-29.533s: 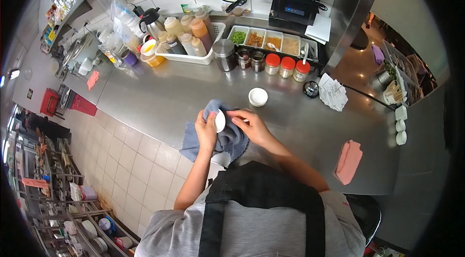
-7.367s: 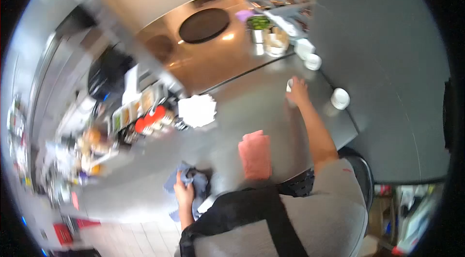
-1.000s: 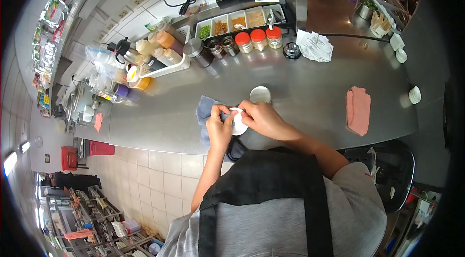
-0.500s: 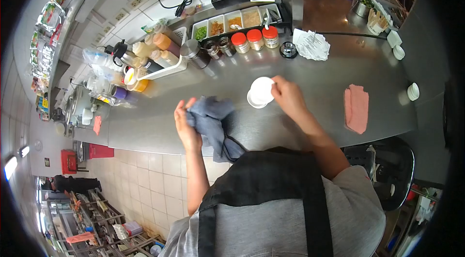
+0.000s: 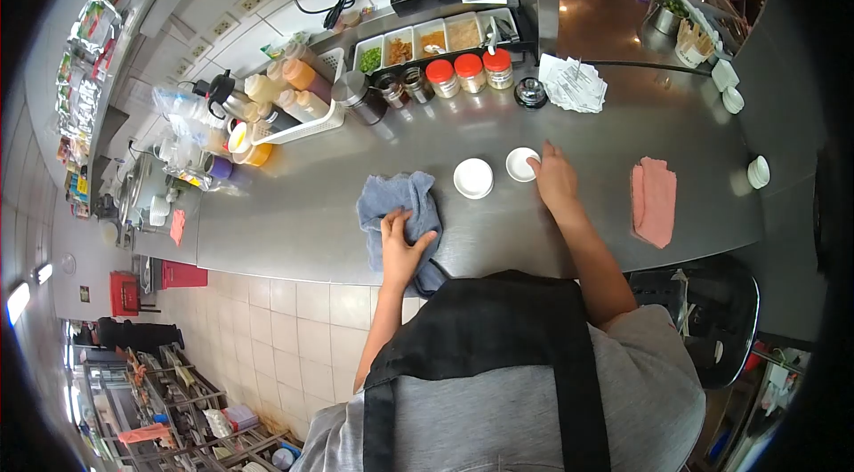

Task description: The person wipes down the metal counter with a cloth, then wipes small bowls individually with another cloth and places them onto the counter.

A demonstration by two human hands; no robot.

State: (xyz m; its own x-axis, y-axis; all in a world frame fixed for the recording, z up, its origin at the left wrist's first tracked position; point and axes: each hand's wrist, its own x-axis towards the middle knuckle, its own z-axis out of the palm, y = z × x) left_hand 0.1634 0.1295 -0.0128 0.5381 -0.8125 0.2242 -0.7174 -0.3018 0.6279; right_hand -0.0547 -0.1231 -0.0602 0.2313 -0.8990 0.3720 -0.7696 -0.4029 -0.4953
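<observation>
My left hand [image 5: 405,250] lies on a crumpled blue-grey cloth [image 5: 391,192] on the steel counter, its fingers bent into the fabric and the thumb out to the right. My right hand [image 5: 558,180] has its fingertips at the right rim of a small white dish [image 5: 522,164], which appears to rest on the counter. Just left of that dish, a slightly larger white dish [image 5: 473,178] sits upright. Part of the cloth hangs towards the counter's front edge, near my apron.
A folded pink cloth [image 5: 654,202] lies to the right. Along the back stand red-lidded jars [image 5: 470,73], a black bell [image 5: 530,93], paper slips [image 5: 574,83] and ingredient trays [image 5: 399,49]. A white basket of bottles [image 5: 307,129] is at the left. A black chair [image 5: 734,321] stands at lower right.
The small dish, held over the other one before, is now lower and to its right. My left hand and the cloth have moved right and down onto the counter.
</observation>
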